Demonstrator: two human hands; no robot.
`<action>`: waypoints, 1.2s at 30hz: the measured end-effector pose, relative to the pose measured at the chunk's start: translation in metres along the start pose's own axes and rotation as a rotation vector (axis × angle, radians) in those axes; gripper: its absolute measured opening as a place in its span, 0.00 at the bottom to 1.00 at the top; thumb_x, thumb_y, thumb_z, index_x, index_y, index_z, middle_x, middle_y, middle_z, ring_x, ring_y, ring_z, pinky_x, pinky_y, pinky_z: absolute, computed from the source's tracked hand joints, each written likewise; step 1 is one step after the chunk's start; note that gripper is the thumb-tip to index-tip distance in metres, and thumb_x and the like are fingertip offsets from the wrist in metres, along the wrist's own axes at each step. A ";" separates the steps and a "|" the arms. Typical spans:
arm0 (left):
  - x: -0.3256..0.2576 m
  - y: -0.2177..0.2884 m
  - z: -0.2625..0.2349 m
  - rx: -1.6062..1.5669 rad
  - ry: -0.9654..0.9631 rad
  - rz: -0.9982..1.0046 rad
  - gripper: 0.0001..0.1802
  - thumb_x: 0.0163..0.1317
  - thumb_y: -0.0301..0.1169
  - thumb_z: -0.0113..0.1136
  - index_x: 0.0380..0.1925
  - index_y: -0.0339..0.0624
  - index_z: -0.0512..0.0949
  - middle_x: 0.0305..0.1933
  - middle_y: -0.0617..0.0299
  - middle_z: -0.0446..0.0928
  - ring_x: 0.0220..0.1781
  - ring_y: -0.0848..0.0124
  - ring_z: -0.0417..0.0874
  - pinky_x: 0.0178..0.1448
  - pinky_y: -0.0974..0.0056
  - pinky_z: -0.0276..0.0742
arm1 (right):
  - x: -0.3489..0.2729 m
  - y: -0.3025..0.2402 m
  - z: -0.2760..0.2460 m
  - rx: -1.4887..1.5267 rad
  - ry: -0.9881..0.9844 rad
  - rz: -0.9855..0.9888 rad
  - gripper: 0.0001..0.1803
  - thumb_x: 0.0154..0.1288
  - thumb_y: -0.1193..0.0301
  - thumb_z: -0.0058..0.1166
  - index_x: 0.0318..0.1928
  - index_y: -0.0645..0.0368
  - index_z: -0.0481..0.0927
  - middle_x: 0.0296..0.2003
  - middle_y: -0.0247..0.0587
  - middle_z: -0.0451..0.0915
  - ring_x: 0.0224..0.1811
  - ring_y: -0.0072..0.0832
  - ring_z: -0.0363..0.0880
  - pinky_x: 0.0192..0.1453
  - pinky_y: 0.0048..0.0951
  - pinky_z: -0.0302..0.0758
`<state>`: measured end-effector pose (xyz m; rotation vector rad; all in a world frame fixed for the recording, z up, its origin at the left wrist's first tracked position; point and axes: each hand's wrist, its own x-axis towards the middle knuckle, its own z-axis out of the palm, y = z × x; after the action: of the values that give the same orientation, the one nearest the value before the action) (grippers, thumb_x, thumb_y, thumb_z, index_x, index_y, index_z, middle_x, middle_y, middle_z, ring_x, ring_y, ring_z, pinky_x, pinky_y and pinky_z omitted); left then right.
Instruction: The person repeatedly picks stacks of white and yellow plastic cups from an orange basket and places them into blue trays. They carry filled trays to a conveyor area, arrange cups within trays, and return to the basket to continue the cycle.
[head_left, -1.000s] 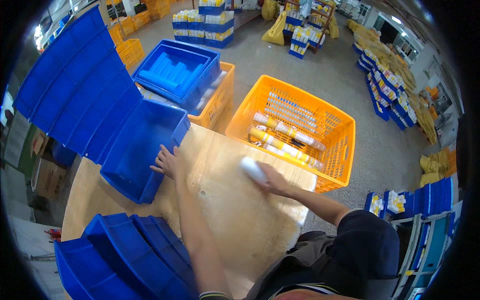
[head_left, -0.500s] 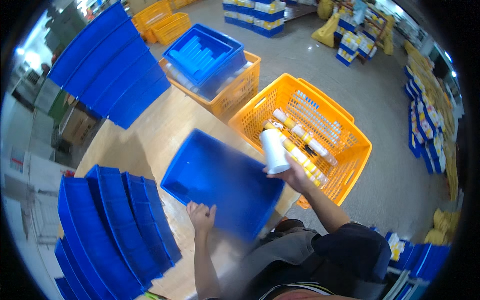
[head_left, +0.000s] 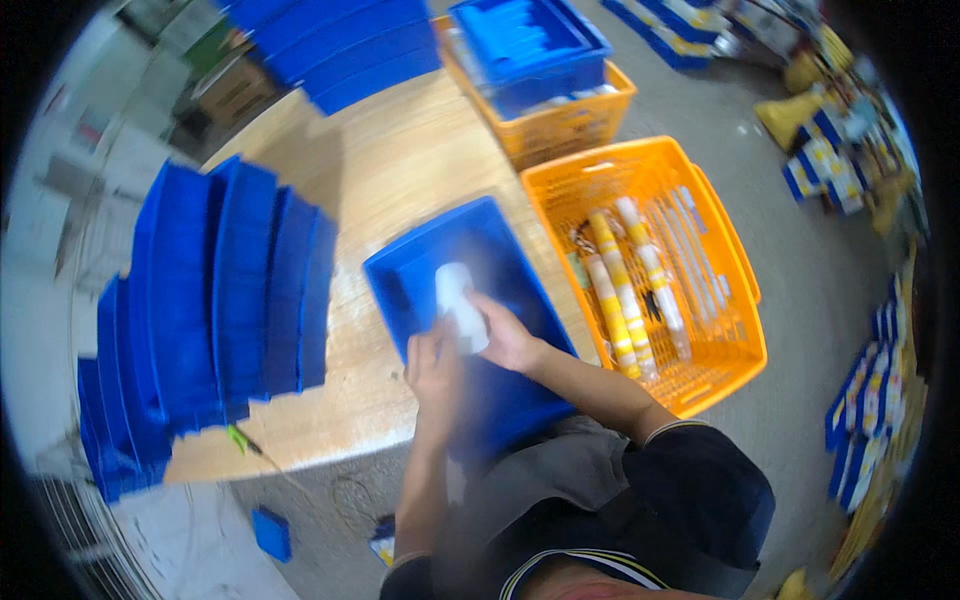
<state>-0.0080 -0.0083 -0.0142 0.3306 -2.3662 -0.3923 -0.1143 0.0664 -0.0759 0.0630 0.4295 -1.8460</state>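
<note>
While both hands meet over the blue bin (head_left: pixel 470 330), a white roll-shaped pack (head_left: pixel 457 303) sits between them, low inside the bin near its middle. The right hand (head_left: pixel 508 336) has its fingers curled around the lower end of the pack, holding it; the left hand (head_left: pixel 436 368) lies just beside, touching the pack's near end, but motion blur leaves it unclear whether those fingers grip or only steady it.

Judging by how things lie, the work looks barely under way: the bin appears to hold only this one pack, which neither hand has let go, while the orange basket (head_left: pixel 720 215) to the right, standing lower than the worktop, has several long yellow-and-white packs (head_left: pixel 625 295) left in it.

The bin rests on a pale wooden worktop (head_left: pixel 390 170), near its front edge. To the left a row of nested blue bins (head_left: pixel 225 300) leans across the wood, and another stack of blue bins (head_left: pixel 330 45) lies at the far end. Beyond the worktop a second orange crate (head_left: pixel 565 125) carries a blue tray (head_left: pixel 525 40). Around it all is a grey concrete floor (head_left: pixel 810 250), with piles of blue-and-yellow boxed goods (head_left: pixel 875 400) along the right wall.
</note>
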 end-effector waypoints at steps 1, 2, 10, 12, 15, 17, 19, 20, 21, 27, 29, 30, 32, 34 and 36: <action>0.000 -0.005 -0.002 0.031 0.039 -0.041 0.20 0.48 0.10 0.57 0.43 0.31 0.83 0.38 0.51 0.80 0.38 0.57 0.80 0.41 0.59 0.80 | 0.011 0.002 0.004 -0.035 0.066 0.066 0.23 0.75 0.52 0.44 0.54 0.59 0.74 0.44 0.39 0.80 0.47 0.31 0.79 0.57 0.35 0.74; 0.000 -0.011 -0.005 0.103 0.074 -0.069 0.20 0.47 0.11 0.56 0.42 0.30 0.83 0.40 0.51 0.81 0.38 0.57 0.82 0.42 0.59 0.80 | 0.023 0.006 0.007 -0.047 -0.009 0.029 0.23 0.75 0.52 0.44 0.54 0.58 0.74 0.44 0.40 0.81 0.47 0.31 0.79 0.56 0.35 0.74; 0.002 -0.045 -0.032 -0.031 0.279 0.047 0.16 0.48 0.14 0.60 0.40 0.32 0.82 0.38 0.47 0.84 0.37 0.55 0.87 0.40 0.59 0.85 | 0.111 -0.031 -0.053 -0.001 0.368 -0.192 0.30 0.77 0.47 0.35 0.60 0.61 0.68 0.53 0.53 0.77 0.57 0.48 0.76 0.66 0.54 0.70; -0.001 -0.055 -0.027 -0.005 0.180 -0.051 0.14 0.49 0.15 0.61 0.38 0.34 0.83 0.35 0.49 0.84 0.35 0.56 0.86 0.38 0.59 0.84 | 0.117 -0.052 -0.072 0.102 0.454 -0.237 0.32 0.76 0.45 0.35 0.61 0.62 0.67 0.58 0.56 0.72 0.62 0.51 0.71 0.69 0.62 0.65; 0.001 -0.082 0.006 0.013 -0.048 -0.243 0.08 0.54 0.23 0.60 0.31 0.43 0.86 0.33 0.53 0.83 0.33 0.56 0.84 0.36 0.56 0.80 | 0.105 -0.069 -0.082 0.195 0.438 -0.285 0.36 0.72 0.44 0.43 0.66 0.61 0.64 0.65 0.58 0.63 0.70 0.54 0.57 0.72 0.61 0.58; 0.011 -0.105 0.042 0.065 -0.216 -0.248 0.08 0.54 0.24 0.60 0.30 0.47 0.87 0.32 0.54 0.82 0.33 0.54 0.84 0.38 0.54 0.79 | 0.083 -0.070 -0.074 0.128 0.301 -0.245 0.47 0.66 0.44 0.54 0.68 0.68 0.55 0.64 0.63 0.60 0.65 0.54 0.62 0.72 0.57 0.61; 0.028 -0.119 0.082 0.102 -0.209 -0.084 0.09 0.60 0.28 0.54 0.29 0.44 0.85 0.31 0.54 0.81 0.36 0.56 0.82 0.38 0.53 0.78 | 0.050 -0.070 -0.059 -0.024 0.233 -0.215 0.38 0.72 0.44 0.45 0.67 0.62 0.62 0.68 0.56 0.61 0.69 0.49 0.61 0.69 0.55 0.65; 0.038 -0.121 0.099 0.113 -0.201 -0.039 0.09 0.60 0.28 0.54 0.28 0.43 0.84 0.31 0.54 0.81 0.37 0.57 0.81 0.38 0.54 0.78 | 0.030 -0.070 -0.051 -0.074 0.222 -0.193 0.34 0.74 0.47 0.44 0.64 0.64 0.65 0.65 0.54 0.66 0.67 0.46 0.65 0.67 0.54 0.68; 0.051 -0.123 0.114 0.116 -0.188 -0.026 0.08 0.60 0.28 0.55 0.27 0.43 0.84 0.31 0.55 0.81 0.37 0.56 0.81 0.38 0.54 0.78 | 0.007 -0.073 -0.046 -0.096 0.152 -0.209 0.33 0.74 0.49 0.45 0.64 0.65 0.66 0.63 0.52 0.69 0.64 0.43 0.69 0.65 0.50 0.70; 0.100 -0.111 0.136 0.284 -0.339 -0.033 0.14 0.55 0.28 0.65 0.44 0.41 0.82 0.47 0.51 0.81 0.52 0.52 0.78 0.54 0.52 0.76 | -0.120 -0.124 -0.148 -0.594 0.344 -0.584 0.24 0.76 0.60 0.46 0.61 0.66 0.71 0.52 0.44 0.80 0.52 0.31 0.80 0.57 0.33 0.77; 0.097 -0.091 0.126 0.265 -0.232 -0.029 0.17 0.60 0.29 0.64 0.49 0.37 0.79 0.55 0.45 0.77 0.57 0.49 0.76 0.60 0.53 0.74 | -0.152 -0.138 -0.238 -0.803 0.679 -0.584 0.19 0.74 0.63 0.51 0.56 0.63 0.75 0.46 0.43 0.81 0.48 0.27 0.81 0.53 0.30 0.78; 0.089 -0.079 0.121 0.280 -0.136 -0.007 0.17 0.62 0.29 0.63 0.50 0.34 0.79 0.54 0.44 0.77 0.57 0.48 0.76 0.61 0.53 0.73 | -0.168 -0.140 -0.289 -0.939 0.927 -0.472 0.20 0.69 0.63 0.56 0.54 0.64 0.77 0.46 0.45 0.82 0.48 0.28 0.81 0.52 0.32 0.77; 0.072 -0.054 0.110 0.252 -0.061 -0.038 0.13 0.64 0.29 0.62 0.45 0.32 0.78 0.45 0.45 0.78 0.49 0.49 0.77 0.54 0.53 0.73 | -0.202 -0.132 -0.388 -1.434 1.410 0.087 0.27 0.56 0.60 0.61 0.51 0.66 0.78 0.49 0.59 0.81 0.52 0.51 0.80 0.56 0.45 0.76; 0.035 -0.019 0.113 -0.059 -0.146 -0.348 0.10 0.67 0.28 0.60 0.41 0.32 0.76 0.40 0.52 0.76 0.42 0.61 0.77 0.48 0.61 0.74 | -0.234 -0.112 -0.474 -1.499 1.508 0.376 0.24 0.56 0.66 0.58 0.52 0.65 0.76 0.50 0.58 0.80 0.54 0.51 0.79 0.56 0.46 0.76; -0.003 0.019 0.123 -0.372 -0.431 -0.731 0.15 0.67 0.28 0.57 0.51 0.32 0.74 0.47 0.54 0.76 0.45 0.64 0.78 0.50 0.63 0.76 | -0.256 -0.087 -0.536 -1.636 1.551 0.510 0.21 0.57 0.69 0.57 0.52 0.61 0.78 0.55 0.53 0.78 0.59 0.47 0.76 0.56 0.48 0.76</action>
<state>-0.0923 0.0330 -0.0965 1.0139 -2.4291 -1.3362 -0.2063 0.4947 -0.4868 0.4141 2.4937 -0.1739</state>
